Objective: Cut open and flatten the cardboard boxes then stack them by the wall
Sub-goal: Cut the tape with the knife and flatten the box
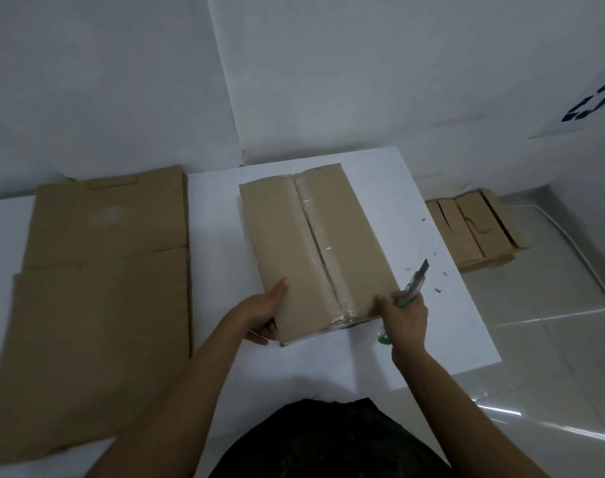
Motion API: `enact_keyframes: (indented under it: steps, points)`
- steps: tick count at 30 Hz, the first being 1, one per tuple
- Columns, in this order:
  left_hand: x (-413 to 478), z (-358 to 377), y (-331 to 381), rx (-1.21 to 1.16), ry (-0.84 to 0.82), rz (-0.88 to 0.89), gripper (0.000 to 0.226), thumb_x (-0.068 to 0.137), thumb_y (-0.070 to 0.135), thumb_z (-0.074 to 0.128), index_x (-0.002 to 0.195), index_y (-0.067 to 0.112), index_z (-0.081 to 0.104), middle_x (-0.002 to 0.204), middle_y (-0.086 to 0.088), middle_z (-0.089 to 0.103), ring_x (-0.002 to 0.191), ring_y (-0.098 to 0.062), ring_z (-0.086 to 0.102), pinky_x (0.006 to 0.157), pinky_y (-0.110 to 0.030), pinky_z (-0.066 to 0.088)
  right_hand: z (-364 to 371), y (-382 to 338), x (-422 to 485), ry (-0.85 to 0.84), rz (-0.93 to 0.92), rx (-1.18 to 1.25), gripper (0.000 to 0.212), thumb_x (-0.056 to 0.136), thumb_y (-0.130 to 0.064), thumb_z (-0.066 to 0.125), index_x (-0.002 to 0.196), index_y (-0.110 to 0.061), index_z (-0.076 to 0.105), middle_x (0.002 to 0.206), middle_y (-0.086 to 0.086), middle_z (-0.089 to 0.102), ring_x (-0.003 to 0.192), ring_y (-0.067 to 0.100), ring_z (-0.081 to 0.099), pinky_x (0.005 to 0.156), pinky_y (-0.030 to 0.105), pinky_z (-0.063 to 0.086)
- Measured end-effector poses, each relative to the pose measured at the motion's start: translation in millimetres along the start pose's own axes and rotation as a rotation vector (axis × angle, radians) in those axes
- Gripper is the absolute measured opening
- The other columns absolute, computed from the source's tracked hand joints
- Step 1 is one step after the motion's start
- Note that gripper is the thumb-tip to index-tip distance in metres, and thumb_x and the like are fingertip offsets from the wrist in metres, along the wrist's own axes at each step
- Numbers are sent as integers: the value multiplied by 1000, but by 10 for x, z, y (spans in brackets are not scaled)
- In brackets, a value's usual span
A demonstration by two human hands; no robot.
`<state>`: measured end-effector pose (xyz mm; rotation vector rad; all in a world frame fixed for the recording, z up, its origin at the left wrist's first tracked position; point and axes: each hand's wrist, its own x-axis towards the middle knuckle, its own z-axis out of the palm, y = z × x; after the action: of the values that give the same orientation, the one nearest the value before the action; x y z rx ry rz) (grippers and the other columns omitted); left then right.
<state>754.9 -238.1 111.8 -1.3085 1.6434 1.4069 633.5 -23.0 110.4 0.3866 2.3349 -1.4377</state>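
Hands, head view: the left hand gripped the near-left corner of the box, thumb on top and fingers curled round the edge. The right hand was closed round a utility knife, blade pointing away, and touched the near-right corner. The box lay on the bench between both hands. Its taped seam ran straight away from them, nearer the knife hand.

Matt brown cardboard box with glossy tape; glossy floor tiles.
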Motion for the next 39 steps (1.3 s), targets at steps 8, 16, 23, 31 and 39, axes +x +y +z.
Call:
enact_keyframes:
  steps: [8, 16, 23, 31, 39]
  points:
    - [12, 533, -181, -80, 539, 69, 99, 78, 84, 44, 139, 6, 39, 135, -11, 52, 117, -29, 58, 92, -47, 53, 42, -229, 585, -242, -242, -209, 32, 86, -11, 72, 110, -8, 51, 107, 9, 58, 93, 23, 59, 65, 22, 46]
    - [33, 977, -309, 719, 826, 513, 64, 104, 49, 5, 160, 18, 13, 166, -12, 7, 152, -37, 11, 117, -62, 23, 185, -446, 982, -437, -337, -275, 32, 84, -7, 71, 109, -9, 50, 108, 9, 58, 91, 20, 56, 60, 20, 42]
    - [-29, 1468, 57, 774, 697, 296, 90, 84, 74, -5, 154, 18, -22, 161, -12, -27, 148, -40, -22, 119, -63, -5, 125, -596, 1216, -492, -387, -269, 21, 89, -9, 64, 103, -8, 48, 104, 10, 56, 85, 19, 54, 56, 14, 38]
    - [25, 1143, 1048, 727, 600, 439, 85, 98, 61, 37, 159, 18, -2, 166, -8, -13, 152, -33, -12, 121, -59, 8, -611, -86, 1035, -650, 66, -147, 59, 99, -64, 37, 102, -10, 60, 82, 8, 58, 65, 19, 56, 52, 29, 51]
    - [215, 1153, 1847, 958, 450, 182, 113, 87, 60, 61, 157, 17, -16, 163, -21, -18, 150, -46, 3, 122, -54, 6, -684, 240, 761, -845, 136, -87, 26, 104, -32, 45, 108, -8, 56, 77, 11, 62, 51, 18, 57, 48, 27, 50]
